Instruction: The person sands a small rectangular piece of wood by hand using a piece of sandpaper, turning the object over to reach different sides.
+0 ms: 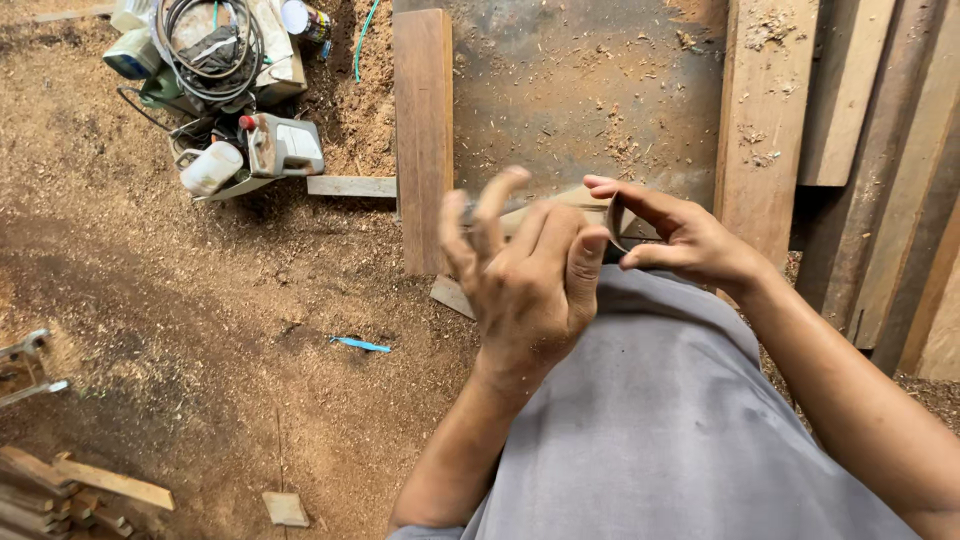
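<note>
Hands working over a sawdust floor. Left hand (530, 275) is hovering with fingers spread apart, gripping nothing, just beside the right. Right hand (690, 240) is pinching a small thin curved strip (614, 222) between thumb and forefinger, in front of the grey shirt (660, 420). Wooden planks (765, 110) are lying ahead, beside a dusty metal sheet (580, 90). Power tools and coiled cable (215, 60) are sitting well apart at upper left; a blue scrap (360, 345) is lying on the sawdust.

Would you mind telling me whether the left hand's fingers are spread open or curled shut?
Spread open: the left hand is raised with its fingers fanned apart, holding nothing. The right hand pinches a thin curved strip.
</note>
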